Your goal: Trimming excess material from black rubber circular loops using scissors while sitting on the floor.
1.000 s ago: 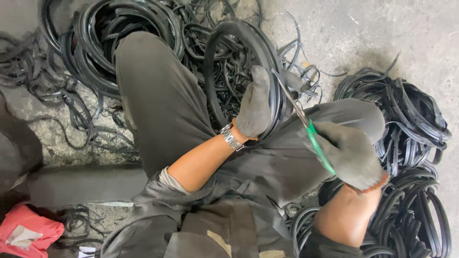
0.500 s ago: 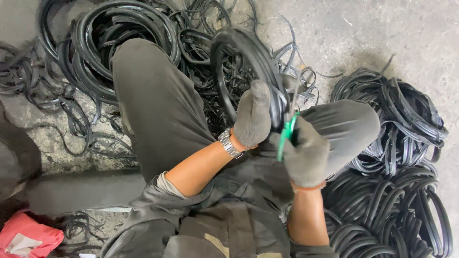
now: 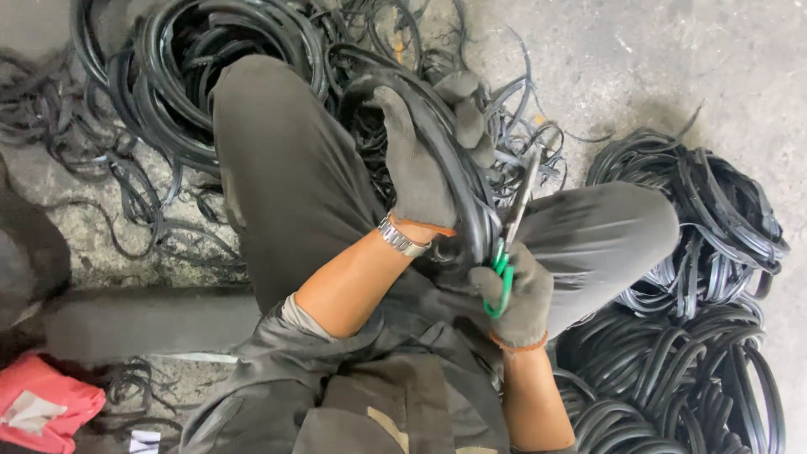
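Left of the grips, coiled black rubber bands [image 3: 181,92] lie heaped on the concrete floor [image 3: 672,59]. The gloved left hand [image 3: 420,168] has its grip clamped on a black rubber ring [image 3: 458,160], held upright above the lap. Just right of it, the gloved right hand [image 3: 517,294] is closed around green-handled scissors [image 3: 508,244], blades against the ring. Further right lie more stacked rubber rings [image 3: 714,235].

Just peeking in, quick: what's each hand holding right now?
Left hand: closed around the black rubber ring.
Right hand: closed on the green-handled scissors, blades against the ring.
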